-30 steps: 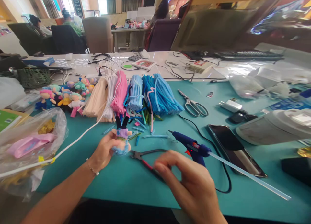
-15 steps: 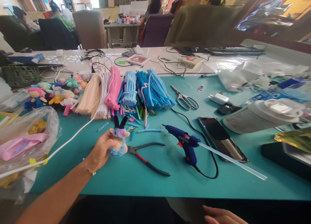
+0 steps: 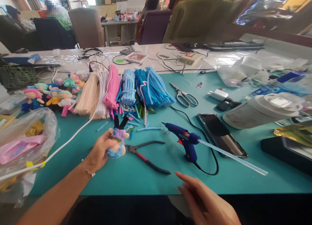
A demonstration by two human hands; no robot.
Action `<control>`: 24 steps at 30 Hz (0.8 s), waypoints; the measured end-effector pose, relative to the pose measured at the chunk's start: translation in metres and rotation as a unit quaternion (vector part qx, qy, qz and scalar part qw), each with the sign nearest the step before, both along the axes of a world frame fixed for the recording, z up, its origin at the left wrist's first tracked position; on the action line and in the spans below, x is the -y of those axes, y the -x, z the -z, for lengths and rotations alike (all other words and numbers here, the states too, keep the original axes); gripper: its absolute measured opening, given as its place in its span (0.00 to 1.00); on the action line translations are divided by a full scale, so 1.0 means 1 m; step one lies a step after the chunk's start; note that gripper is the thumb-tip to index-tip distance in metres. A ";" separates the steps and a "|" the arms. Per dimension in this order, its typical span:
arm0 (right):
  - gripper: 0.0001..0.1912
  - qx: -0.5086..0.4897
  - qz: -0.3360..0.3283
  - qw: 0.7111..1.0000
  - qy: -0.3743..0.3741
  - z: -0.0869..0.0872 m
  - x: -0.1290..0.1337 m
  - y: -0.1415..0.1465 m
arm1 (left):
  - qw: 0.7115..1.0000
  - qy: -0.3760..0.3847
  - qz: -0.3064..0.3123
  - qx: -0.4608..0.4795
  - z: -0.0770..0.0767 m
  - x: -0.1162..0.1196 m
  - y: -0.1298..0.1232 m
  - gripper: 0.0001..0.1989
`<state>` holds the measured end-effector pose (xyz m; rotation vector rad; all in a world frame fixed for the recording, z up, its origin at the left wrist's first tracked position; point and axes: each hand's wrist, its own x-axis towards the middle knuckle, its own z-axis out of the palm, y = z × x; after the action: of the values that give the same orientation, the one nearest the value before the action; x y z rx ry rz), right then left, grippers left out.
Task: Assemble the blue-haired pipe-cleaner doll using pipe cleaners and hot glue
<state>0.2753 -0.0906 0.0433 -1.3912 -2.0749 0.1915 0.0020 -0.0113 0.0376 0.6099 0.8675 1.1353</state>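
My left hand (image 3: 98,152) is closed round the doll (image 3: 118,138), just above the table (image 3: 151,179) by the pliers (image 3: 146,155). Doll's upside down, long axis vertical, black legs up. Right hand (image 3: 207,204) hovers open & empty at the near table edge, fingers pointing fwd-left.

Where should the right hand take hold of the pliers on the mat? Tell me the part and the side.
Grip the pliers by the two spread handles, near the red-and-black one pointing toward the right hand. Come from the near right: the handles fan out that way, while the nose lies close beside the doll held in the left hand.
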 end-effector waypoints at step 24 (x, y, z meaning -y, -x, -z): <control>0.22 -0.024 0.272 0.951 0.147 0.005 -0.091 -0.008 | 0.992 -0.037 0.101 0.059 0.006 0.006 0.005 0.14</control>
<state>0.2838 0.0008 0.0383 -2.0593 -1.5881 0.3037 -0.0032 -0.0170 0.0319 0.6694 0.6492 1.0117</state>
